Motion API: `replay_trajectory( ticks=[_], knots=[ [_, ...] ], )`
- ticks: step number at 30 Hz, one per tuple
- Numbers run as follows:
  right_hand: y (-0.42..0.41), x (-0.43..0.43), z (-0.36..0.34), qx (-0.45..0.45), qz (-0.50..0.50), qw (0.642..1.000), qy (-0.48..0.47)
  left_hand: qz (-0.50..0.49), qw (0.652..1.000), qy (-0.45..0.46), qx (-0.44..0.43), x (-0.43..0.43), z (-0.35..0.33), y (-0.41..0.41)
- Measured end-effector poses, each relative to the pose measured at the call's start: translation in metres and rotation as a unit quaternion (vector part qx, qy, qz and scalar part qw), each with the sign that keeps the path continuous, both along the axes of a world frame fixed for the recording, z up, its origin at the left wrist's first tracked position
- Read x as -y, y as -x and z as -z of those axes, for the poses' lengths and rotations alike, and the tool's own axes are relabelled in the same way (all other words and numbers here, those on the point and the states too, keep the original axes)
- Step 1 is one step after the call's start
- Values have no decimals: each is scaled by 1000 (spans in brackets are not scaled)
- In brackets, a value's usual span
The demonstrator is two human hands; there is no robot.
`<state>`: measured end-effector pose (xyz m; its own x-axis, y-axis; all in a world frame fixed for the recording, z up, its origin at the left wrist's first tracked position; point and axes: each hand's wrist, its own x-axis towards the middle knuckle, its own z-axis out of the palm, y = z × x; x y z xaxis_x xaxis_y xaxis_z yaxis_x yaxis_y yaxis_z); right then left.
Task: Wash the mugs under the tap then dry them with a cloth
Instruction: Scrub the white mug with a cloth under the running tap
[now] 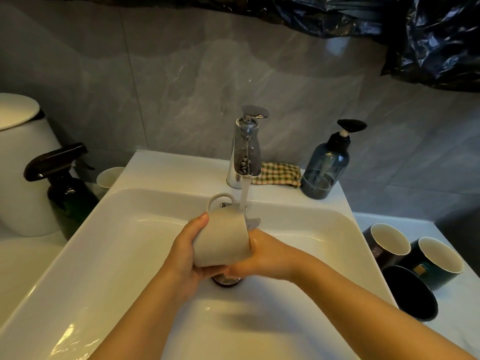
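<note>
A beige ceramic mug (pixel 220 242) lies on its side above the middle of a white rectangular sink (pixel 155 167), its loop handle turned up and away and its mouth facing right. The left hand (pixel 187 255) grasps the mug's base end, with its thumb pressed on top and its fingers (pixel 207 272) wrapped underneath. The right hand (pixel 267 255) is at the mug's mouth with its fingers curled under the rim, holding it. Its thumb is hidden behind the mug. A chrome tap (pixel 246 152) stands at the back of the sink, and its stream of water (pixel 244 193) falls just at the mug's rim and splashes there. Below the hands is the dark round drain (pixel 226 280). A folded checked cloth (pixel 278 174) lies on the sink's back ledge, between the tap and a blue-grey translucent pump bottle (pixel 324 167). On the white counter (pixel 457 294) to the right, three dark mugs with pale insides (pixel 410 292) stand close together. To the left of the sink stand a dark green spray bottle with a black trigger (pixel 67 193) and a small white cup (pixel 110 176).
</note>
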<state>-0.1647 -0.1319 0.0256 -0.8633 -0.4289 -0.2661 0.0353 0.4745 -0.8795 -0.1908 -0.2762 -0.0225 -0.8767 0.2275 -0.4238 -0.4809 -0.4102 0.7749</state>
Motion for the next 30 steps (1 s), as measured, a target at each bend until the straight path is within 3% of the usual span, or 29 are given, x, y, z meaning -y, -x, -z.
replay_trajectory(
  ticks=[1,3,5,7,10,12,14,16,17,18,20,22,24,26,28,30],
  knots=[
    [0,-2,2,-48,-10,997,-54,8,1000,-9,6,-1,-1,0],
    [1,-2,4,-60,-16,997,-44,23,1000,-12,-6,-2,-3,-1],
    [0,2,2,55,14,993,99,22,999,13,-35,-2,0,-1],
    [5,1,-1,158,104,955,227,12,995,54,-88,-4,3,-1],
    [9,-1,-3,217,197,903,315,-15,989,65,-129,-5,5,-1],
    [8,2,-3,163,141,939,269,-30,992,57,-104,-3,2,1],
    [3,5,0,79,43,988,122,-35,998,19,-49,-1,0,1],
    [3,3,5,-17,-8,999,-31,-24,1000,-11,-8,1,-3,1],
    [5,1,7,-48,-11,997,-64,-18,1000,-16,-4,1,-5,1],
    [6,1,8,-58,-8,996,-64,-12,1000,-14,-12,1,-5,1],
    [7,4,3,13,25,998,53,-4,999,9,-46,0,-5,1],
    [8,7,-5,135,100,963,211,-14,990,60,-124,1,-1,1],
    [13,5,-5,192,173,928,269,-26,973,83,-214,1,3,0],
    [15,4,-3,148,202,934,254,5,969,81,-235,1,3,-1],
    [12,5,-1,52,184,962,195,48,985,35,-161,2,-1,-1],
    [6,8,3,-44,116,990,70,65,996,-39,-49,3,-3,2]
  ],
)
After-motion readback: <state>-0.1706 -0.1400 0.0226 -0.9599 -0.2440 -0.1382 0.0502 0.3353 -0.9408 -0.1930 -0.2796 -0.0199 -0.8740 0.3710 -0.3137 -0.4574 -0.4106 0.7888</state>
